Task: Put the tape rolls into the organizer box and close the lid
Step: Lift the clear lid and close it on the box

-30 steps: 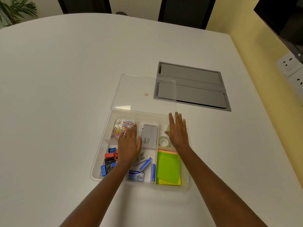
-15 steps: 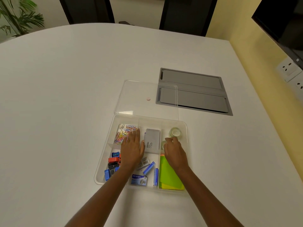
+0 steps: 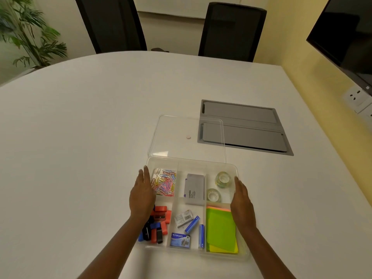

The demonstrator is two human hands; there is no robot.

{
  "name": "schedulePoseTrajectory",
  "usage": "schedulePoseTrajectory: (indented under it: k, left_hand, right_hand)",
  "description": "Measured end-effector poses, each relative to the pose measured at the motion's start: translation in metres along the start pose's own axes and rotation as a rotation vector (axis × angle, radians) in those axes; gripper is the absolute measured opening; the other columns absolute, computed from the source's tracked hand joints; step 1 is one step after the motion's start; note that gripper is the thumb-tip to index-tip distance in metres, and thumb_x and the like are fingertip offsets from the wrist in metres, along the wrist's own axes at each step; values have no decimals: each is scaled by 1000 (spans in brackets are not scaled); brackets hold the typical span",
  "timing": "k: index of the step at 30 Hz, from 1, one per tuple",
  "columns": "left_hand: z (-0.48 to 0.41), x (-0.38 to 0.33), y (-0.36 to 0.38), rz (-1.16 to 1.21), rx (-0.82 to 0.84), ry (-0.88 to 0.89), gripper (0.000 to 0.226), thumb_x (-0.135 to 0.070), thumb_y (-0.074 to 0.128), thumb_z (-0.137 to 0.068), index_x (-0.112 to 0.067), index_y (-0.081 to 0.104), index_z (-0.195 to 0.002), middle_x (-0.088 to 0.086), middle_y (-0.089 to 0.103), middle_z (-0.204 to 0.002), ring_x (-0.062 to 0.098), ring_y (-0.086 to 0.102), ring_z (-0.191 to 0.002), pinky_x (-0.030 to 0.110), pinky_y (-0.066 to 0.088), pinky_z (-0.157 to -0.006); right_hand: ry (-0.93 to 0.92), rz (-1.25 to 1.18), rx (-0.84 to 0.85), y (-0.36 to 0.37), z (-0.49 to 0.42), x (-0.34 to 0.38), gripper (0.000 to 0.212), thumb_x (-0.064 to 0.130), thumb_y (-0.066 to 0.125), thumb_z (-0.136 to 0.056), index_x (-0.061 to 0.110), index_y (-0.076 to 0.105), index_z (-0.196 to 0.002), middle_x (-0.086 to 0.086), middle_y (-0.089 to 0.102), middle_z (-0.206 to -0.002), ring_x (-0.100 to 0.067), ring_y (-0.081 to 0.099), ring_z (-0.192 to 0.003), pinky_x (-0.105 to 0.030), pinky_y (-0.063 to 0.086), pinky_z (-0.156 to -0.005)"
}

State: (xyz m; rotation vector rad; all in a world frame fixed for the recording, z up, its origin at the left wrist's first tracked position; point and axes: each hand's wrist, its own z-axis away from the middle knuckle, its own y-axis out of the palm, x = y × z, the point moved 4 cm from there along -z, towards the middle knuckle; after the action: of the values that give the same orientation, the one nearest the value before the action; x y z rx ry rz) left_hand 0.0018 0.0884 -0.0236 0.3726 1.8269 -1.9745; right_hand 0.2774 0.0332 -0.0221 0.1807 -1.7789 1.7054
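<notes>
A clear plastic organizer box (image 3: 191, 160) sits on the white table in front of me. Two clear tape rolls lie in its far right compartment, one (image 3: 222, 179) behind the other (image 3: 213, 194). The box's clear lid (image 3: 187, 137) lies flat on the table just beyond it. My left hand (image 3: 142, 195) is at the box's left side and my right hand (image 3: 242, 202) at its right side, both flat with fingers together and pointing away from me, holding nothing. Whether they touch the walls I cannot tell.
Other compartments hold coloured paper clips (image 3: 165, 183), a grey box (image 3: 194, 189), staple boxes (image 3: 180, 239), binder clips (image 3: 157, 226) and green sticky notes (image 3: 220, 230). A grey cable hatch (image 3: 243, 127) is set in the table behind the lid. Two black chairs (image 3: 231, 29) stand beyond the far edge.
Both hands came off the box's contents and spread apart to its left and right sides. The right hand uncovered both tape rolls. The view tilted upward.
</notes>
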Motion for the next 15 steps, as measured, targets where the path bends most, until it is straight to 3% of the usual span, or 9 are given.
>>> schedulePoseTrajectory:
  k: [6, 10, 15]
  left_hand:
    - [-14, -3, -2, 96, 26, 25, 62, -23, 42, -93, -12, 9, -144, 15, 28, -151, 32, 39, -134, 54, 41, -105]
    - [-24, -7, -3, 200, 41, -16, 57, -37, 30, -93, -15, 15, -143, 15, 33, -149, 33, 41, -132, 56, 41, -104]
    - [-41, -9, 2, 121, 37, 27, 65, -17, 48, -92, -12, 10, -144, 16, 30, -150, 32, 38, -134, 52, 41, -105]
  right_hand:
    - [44, 64, 22, 0, -8, 4, 66, -11, 36, -92, 11, 9, -147, -9, 16, -158, -26, 51, -124, -30, 49, -94]
    - [50, 107, 17, 0, -20, 5, 63, -8, 37, -94, 11, 9, -147, -9, 17, -157, -29, 58, -115, -31, 51, -91]
    - [41, 139, -3, -1, -36, 9, 61, -6, 38, -95, 11, 10, -147, -9, 20, -157, -29, 59, -113, -31, 51, -92]
